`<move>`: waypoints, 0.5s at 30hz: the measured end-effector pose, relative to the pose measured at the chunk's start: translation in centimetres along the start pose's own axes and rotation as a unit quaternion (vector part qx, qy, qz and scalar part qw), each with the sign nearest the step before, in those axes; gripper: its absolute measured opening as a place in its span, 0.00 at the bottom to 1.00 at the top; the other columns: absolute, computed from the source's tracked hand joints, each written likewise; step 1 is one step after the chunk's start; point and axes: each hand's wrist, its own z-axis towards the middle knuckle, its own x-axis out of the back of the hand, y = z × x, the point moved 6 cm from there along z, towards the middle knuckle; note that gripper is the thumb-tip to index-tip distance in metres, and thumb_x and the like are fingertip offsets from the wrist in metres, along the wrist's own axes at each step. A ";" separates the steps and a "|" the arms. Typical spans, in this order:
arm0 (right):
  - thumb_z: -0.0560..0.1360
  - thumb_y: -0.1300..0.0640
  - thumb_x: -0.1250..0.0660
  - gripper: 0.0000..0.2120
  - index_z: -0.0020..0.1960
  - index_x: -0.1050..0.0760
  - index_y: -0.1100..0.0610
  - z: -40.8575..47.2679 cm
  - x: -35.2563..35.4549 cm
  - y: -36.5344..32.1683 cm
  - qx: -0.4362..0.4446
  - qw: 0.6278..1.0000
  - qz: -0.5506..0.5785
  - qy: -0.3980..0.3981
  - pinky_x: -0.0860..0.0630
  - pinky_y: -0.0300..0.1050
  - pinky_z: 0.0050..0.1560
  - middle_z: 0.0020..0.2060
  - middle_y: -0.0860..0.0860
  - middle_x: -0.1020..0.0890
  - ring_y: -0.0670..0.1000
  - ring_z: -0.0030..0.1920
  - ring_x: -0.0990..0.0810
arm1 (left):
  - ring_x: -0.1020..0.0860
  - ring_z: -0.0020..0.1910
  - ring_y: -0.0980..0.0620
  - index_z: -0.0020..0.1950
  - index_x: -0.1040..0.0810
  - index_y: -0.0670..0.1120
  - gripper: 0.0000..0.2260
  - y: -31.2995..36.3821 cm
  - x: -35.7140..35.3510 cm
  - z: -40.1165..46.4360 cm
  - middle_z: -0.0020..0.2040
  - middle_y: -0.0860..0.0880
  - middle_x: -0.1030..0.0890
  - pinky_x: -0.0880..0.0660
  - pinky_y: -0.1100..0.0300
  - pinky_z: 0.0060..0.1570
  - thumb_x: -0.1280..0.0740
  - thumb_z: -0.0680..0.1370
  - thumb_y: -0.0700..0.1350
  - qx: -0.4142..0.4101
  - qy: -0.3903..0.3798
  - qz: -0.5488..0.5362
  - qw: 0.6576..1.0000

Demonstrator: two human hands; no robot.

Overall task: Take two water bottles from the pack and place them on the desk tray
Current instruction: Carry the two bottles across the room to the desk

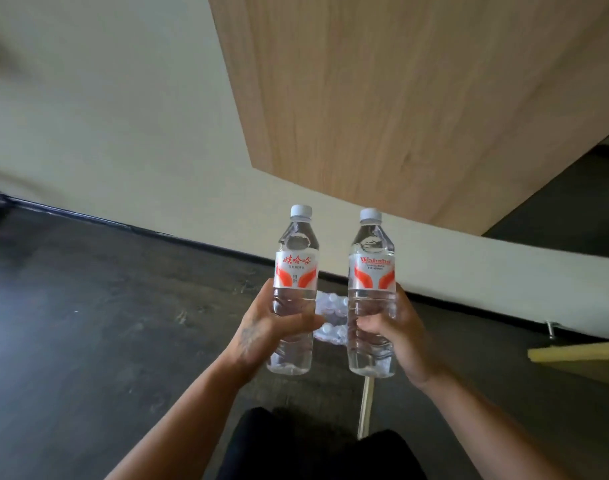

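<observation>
I hold two clear water bottles upright in front of me, each with a white cap and a red and white label. My left hand [261,327] is wrapped around the lower half of the left bottle [296,268]. My right hand [396,330] grips the lower half of the right bottle [371,271]. Between and behind them, down on the dark floor, lies the plastic-wrapped pack of bottles [330,317], mostly hidden by my hands. No desk tray is in view.
A cream wall [123,116] with a dark baseboard runs across the back. A large light-wood panel [417,98] stands at the upper right. A yellowish wooden edge [580,355] juts in at the right. My dark-clothed legs [317,448] fill the bottom.
</observation>
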 end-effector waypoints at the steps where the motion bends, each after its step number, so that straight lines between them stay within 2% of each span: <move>1: 0.64 0.52 0.25 0.17 0.52 0.15 0.43 -1.0 -0.5 -1.4 0.004 1.000 0.004 -0.005 0.14 0.41 0.47 0.43 0.50 0.11 0.51 0.46 0.10 | 0.11 0.50 0.51 0.65 0.20 0.53 0.29 1.0 0.2 -1.6 0.51 0.51 0.11 0.17 0.47 0.52 0.17 0.66 0.53 -0.003 0.002 -0.005 1.000; 5: 0.61 0.46 0.24 0.30 0.62 0.22 0.52 -6.1 -3.2 -8.3 -0.020 0.998 -0.024 -0.050 0.14 0.47 0.50 0.47 0.53 0.12 0.57 0.49 0.12 | 0.11 0.51 0.47 0.64 0.19 0.55 0.28 6.5 2.1 -9.7 0.52 0.49 0.11 0.16 0.49 0.52 0.17 0.66 0.54 0.001 0.043 -0.025 0.999; 7: 0.60 0.44 0.23 0.35 0.65 0.23 0.52 -7.6 -4.4 -10.3 -0.021 0.996 -0.043 -0.071 0.15 0.54 0.55 0.51 0.58 0.13 0.63 0.54 0.13 | 0.11 0.51 0.48 0.63 0.19 0.58 0.27 8.0 3.0 -13.0 0.52 0.51 0.11 0.15 0.53 0.50 0.18 0.66 0.55 -0.006 0.070 -0.035 0.997; 10: 0.62 0.44 0.23 0.35 0.66 0.24 0.53 -8.7 -6.7 -12.4 -0.011 0.991 -0.065 -0.118 0.16 0.67 0.62 0.53 0.61 0.15 0.67 0.56 0.14 | 0.10 0.49 0.50 0.60 0.18 0.60 0.25 8.5 4.4 -17.4 0.51 0.51 0.10 0.14 0.56 0.47 0.17 0.64 0.56 -0.010 0.117 -0.063 0.991; 12: 0.64 0.44 0.23 0.34 0.68 0.25 0.53 -9.1 -8.7 -13.3 -0.006 0.984 -0.082 -0.159 0.20 0.74 0.66 0.56 0.64 0.16 0.70 0.58 0.15 | 0.10 0.48 0.49 0.63 0.18 0.56 0.29 8.1 5.4 -20.3 0.50 0.50 0.10 0.14 0.54 0.48 0.16 0.63 0.55 -0.010 0.160 -0.093 0.983; 13: 0.65 0.44 0.24 0.34 0.68 0.26 0.52 -9.3 -10.0 -13.7 -0.009 0.979 -0.086 -0.183 0.21 0.75 0.68 0.56 0.65 0.17 0.70 0.59 0.16 | 0.11 0.47 0.49 0.64 0.19 0.53 0.31 7.8 6.0 -21.7 0.49 0.50 0.10 0.14 0.53 0.48 0.16 0.63 0.54 -0.010 0.182 -0.108 0.977; 15: 0.63 0.42 0.24 0.34 0.68 0.26 0.48 -9.8 -12.9 -14.5 -0.015 0.969 -0.095 -0.228 0.20 0.71 0.69 0.56 0.59 0.17 0.65 0.60 0.15 | 0.11 0.46 0.49 0.64 0.20 0.49 0.32 7.2 7.1 -24.7 0.48 0.50 0.10 0.14 0.53 0.48 0.16 0.63 0.52 -0.014 0.215 -0.131 0.968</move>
